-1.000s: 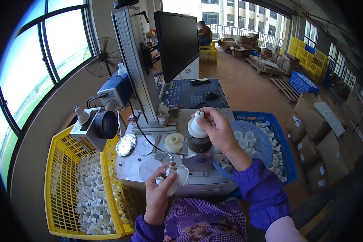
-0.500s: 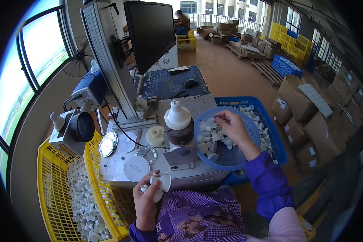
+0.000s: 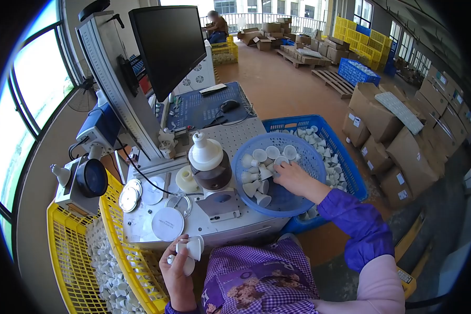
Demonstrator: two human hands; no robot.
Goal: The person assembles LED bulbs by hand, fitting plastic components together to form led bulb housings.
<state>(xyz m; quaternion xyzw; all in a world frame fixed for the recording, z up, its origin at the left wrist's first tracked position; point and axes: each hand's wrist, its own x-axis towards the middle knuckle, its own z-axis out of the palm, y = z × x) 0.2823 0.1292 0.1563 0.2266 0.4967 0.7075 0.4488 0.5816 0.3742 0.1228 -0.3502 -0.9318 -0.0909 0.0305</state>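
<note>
My left hand [image 3: 179, 270] is closed around white cups [image 3: 195, 247] near the front edge of the machine table. My right hand [image 3: 294, 180] reaches into a round blue basket [image 3: 237, 193], its fingers closed at a white cup; whether they grip it is not clear. Several white cone-shaped cups [image 3: 250, 187] lie in the left part of this basket. Left of the basket, a large white lamp-shaped piece [image 3: 205, 153] stands on a dark round fixture [image 3: 213, 175].
A blue crate [image 3: 362, 192] of white cups lies under and behind the basket. At the left is a yellow crate [image 3: 121, 246] with white pieces. A monitor [image 3: 168, 47] rises above the table. Cartons [image 3: 374, 118] are piled at right; a person [image 3: 217, 27] sits far back.
My right hand has lowered into the basket among the cups. The view has shifted, and my left hand still holds its cups near the table's front edge.
</note>
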